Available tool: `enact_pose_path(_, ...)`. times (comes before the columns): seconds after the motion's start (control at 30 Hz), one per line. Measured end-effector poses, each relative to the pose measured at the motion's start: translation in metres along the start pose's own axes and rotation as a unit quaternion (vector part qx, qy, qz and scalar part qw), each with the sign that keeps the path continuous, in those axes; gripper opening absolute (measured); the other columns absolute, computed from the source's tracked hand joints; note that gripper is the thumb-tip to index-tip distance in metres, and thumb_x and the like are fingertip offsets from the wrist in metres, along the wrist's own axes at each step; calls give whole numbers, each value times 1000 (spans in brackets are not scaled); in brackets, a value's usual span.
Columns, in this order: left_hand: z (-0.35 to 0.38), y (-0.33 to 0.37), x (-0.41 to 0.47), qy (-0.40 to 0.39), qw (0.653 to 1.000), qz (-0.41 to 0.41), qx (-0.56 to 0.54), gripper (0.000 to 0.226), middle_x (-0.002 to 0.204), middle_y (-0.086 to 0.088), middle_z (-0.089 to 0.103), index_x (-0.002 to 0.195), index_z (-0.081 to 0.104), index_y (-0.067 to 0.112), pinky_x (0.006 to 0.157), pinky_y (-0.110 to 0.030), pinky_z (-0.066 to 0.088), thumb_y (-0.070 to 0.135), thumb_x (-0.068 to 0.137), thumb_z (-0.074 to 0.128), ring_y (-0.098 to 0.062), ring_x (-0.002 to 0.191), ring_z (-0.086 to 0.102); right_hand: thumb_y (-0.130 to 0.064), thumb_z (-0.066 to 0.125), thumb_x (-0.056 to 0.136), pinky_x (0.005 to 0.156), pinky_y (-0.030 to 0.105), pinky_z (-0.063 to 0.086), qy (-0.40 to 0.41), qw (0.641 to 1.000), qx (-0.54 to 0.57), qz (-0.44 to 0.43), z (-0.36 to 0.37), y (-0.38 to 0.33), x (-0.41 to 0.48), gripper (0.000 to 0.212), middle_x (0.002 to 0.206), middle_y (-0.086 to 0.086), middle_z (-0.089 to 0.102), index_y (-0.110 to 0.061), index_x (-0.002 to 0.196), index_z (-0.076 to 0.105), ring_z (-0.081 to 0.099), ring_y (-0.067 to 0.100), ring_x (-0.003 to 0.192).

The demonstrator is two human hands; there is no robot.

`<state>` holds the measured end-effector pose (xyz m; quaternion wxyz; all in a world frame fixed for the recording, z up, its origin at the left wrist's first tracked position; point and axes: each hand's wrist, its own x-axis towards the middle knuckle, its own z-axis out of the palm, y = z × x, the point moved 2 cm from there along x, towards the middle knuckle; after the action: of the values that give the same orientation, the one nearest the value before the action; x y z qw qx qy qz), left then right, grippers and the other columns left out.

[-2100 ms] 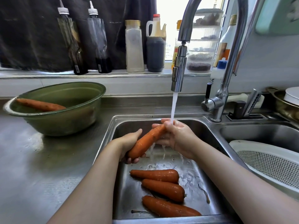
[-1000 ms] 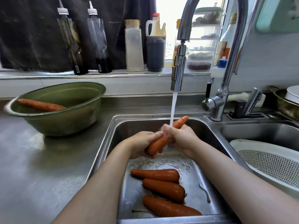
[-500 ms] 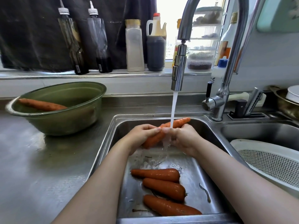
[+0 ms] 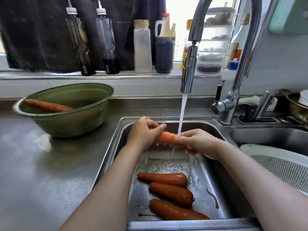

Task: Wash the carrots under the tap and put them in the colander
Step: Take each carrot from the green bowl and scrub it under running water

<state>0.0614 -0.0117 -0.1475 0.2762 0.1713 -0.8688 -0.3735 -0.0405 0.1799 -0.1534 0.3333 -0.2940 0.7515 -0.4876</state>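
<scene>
Both hands hold one orange carrot [image 4: 165, 137] level under the running tap [image 4: 189, 70], over the left sink basin [image 4: 116, 147]. My left hand [image 4: 143, 133] grips its left end and my right hand [image 4: 196, 142] grips its right end, where the water stream lands. Three more carrots [image 4: 168, 195] lie side by side on the sink floor near the front. Another carrot [image 4: 47, 106] lies in the green bowl [image 4: 80, 120] on the counter to the left. A white colander [image 4: 281, 162] sits in the right basin.
Several bottles and jars [image 4: 143, 47] stand on the windowsill behind the sink. A metal pot [image 4: 295, 105] and a knife block [image 4: 260, 112] are at the back right. The steel counter [image 4: 41, 164] spreads out on the left.
The carrot has turned from tilted, tip up to the right, to nearly level. My left hand has slid left along it and the carrot's right end is now covered by my right hand.
</scene>
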Motion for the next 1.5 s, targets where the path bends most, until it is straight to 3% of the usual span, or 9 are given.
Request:
enact_pose_path(0.1, 8, 9, -2, -22, 999, 25, -9, 26, 100, 10, 59, 83, 78, 26, 72, -18, 40, 51, 87, 76, -6, 95, 57, -50, 66, 96, 48, 23, 34, 15, 997, -82, -1, 10, -3, 2, 45, 67, 0, 61, -7, 102, 75, 45, 11, 51)
enact_pose_path(0.23, 16, 11, -1, 0, 998, -21, -63, 27, 100, 10, 65, 79, 75, 27, 72, -21, 43, 53, 84, 79, -6, 95, 60, -69, 49, 97, 45, 25, 33, 33, 992, -120, 8, 13, 0, 7, 63, 61, 3, 54, -12, 90, 73, 42, 15, 48)
enact_pose_path(0.43, 22, -2, 2, -5, 944, -168, -285, 17, 120, -8, 66, 102, 70, 31, 90, -47, 61, 36, 89, 80, -27, 106, 66, -29, 48, 109, 55, 25, 45, -86, 990, 106, 21, 2, 10, 7, 27, 92, 11, 65, -6, 113, 62, 52, 14, 59)
enact_pose_path(0.6, 26, 2, 1, -105, 868, -201, -442, 30, 136, -17, 55, 123, 58, 26, 100, -52, 56, 6, 101, 57, -40, 124, 57, -30, 55, 106, 54, 25, 43, -76, 996, 43, 27, 6, 10, 3, 31, 90, 7, 65, -5, 117, 69, 53, 14, 62)
enact_pose_path(0.8, 29, 8, -2, -69, 896, -194, -394, 29, 128, -11, 57, 121, 66, 22, 89, -45, 63, 23, 93, 75, -28, 110, 63, -68, 40, 101, 43, 23, 32, 46, 998, -33, 28, 14, -1, 6, 71, 59, 1, 51, -5, 98, 73, 40, 13, 43)
enact_pose_path(1.03, 29, 2, 0, 16, 894, -224, -388, 35, 118, -5, 60, 114, 67, 23, 73, -36, 65, 28, 84, 85, -23, 101, 63, -17, 51, 108, 56, 24, 49, -81, 992, 96, 17, 7, 2, 2, 18, 96, 5, 70, -7, 116, 64, 56, 12, 66)
enact_pose_path(1.17, 34, 3, -2, -30, 903, -206, -377, 42, 132, -8, 54, 128, 65, 27, 87, -47, 63, 28, 88, 81, -29, 111, 62, -40, 53, 107, 48, 25, 40, -4, 1000, -11, 7, 10, 8, 7, 35, 74, 2, 61, -10, 101, 71, 48, 12, 54)
enact_pose_path(1.3, 36, 11, -3, -107, 859, -211, -454, 27, 141, -17, 53, 127, 62, 25, 86, -42, 62, 14, 102, 62, -34, 120, 63, -64, 32, 105, 41, 22, 30, 90, 995, -8, 40, 7, 9, 10, 73, 56, 2, 51, -6, 91, 73, 38, 14, 41)
enact_pose_path(1.5, 39, 9, -3, -39, 876, -227, -423, 31, 127, -14, 64, 123, 68, 19, 79, -37, 63, 27, 94, 75, -29, 109, 66, -41, 41, 111, 48, 28, 43, 6, 1000, 28, 11, 0, 11, 6, 47, 66, 11, 59, -4, 99, 68, 51, 18, 51)
